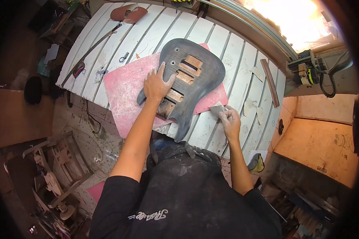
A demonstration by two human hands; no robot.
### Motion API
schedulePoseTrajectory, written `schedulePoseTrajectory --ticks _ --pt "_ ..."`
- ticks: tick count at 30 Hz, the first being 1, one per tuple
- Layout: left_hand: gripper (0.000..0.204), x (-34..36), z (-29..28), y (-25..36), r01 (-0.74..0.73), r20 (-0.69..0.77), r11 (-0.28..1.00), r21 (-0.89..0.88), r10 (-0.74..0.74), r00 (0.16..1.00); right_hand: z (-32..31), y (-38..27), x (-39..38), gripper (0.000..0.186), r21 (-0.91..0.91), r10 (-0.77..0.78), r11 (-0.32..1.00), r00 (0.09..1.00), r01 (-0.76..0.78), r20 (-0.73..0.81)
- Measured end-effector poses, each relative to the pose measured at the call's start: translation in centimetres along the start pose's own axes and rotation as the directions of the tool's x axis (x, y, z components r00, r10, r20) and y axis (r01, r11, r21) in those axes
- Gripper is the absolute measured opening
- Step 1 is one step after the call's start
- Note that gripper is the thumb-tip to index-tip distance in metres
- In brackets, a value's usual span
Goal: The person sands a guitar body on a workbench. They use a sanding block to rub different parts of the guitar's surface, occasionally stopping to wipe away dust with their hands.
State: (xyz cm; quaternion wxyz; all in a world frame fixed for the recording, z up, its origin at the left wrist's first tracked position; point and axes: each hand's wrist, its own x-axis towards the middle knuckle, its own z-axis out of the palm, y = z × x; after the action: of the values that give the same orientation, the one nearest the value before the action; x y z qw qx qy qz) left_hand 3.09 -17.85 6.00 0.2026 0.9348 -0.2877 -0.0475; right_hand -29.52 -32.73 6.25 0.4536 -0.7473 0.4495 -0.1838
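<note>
A dark grey electric guitar body [209, 71] lies flat on a pink sheet [121, 87] over a white slatted table [215, 36]. Several cavities cut into it show bare wood, and its two horns point toward me. My left hand [157, 84] rests on the body's left edge, thumb and fingers spread. To the right of the body, my right hand [230, 118] pinches a folded grey piece of sandpaper [217, 109] just above the table, apart from the guitar body.
Curled brown abrasive sheets [129, 14] lie at the far left of the table, near a long thin bar [93, 51]. A brown wooden strip [270, 83] and pale scraps [251, 107] are on the right. Beyond the table runs a metal rail [263, 30] with a machine head [305, 69].
</note>
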Motion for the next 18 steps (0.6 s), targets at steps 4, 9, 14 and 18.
schedulePoseTrajectory --ticks 4,9,14,18 --pt "0.082 -0.1 0.1 0.1 -0.014 -0.024 1.0 0.019 0.015 1.0 0.5 -2.0 -1.5 0.011 0.077 -0.294 0.951 0.953 0.299 -0.07" --pt "0.083 0.0 0.4 -0.3 -0.021 -0.035 1.0 -0.007 0.021 0.999 2.2 -2.6 -1.7 0.02 0.481 -0.045 0.86 0.912 -0.173 0.408" --pt "0.082 0.2 0.2 0.0 -0.02 -0.019 1.0 -0.025 0.019 1.0 4.3 -1.8 -1.8 0.047 0.14 -0.097 0.99 0.817 0.019 0.569" --pt "0.078 0.0 0.2 0.1 -0.01 -0.034 0.999 0.042 0.012 0.999 4.6 -3.1 -1.1 0.049 0.084 -0.221 0.974 0.795 0.211 0.565"
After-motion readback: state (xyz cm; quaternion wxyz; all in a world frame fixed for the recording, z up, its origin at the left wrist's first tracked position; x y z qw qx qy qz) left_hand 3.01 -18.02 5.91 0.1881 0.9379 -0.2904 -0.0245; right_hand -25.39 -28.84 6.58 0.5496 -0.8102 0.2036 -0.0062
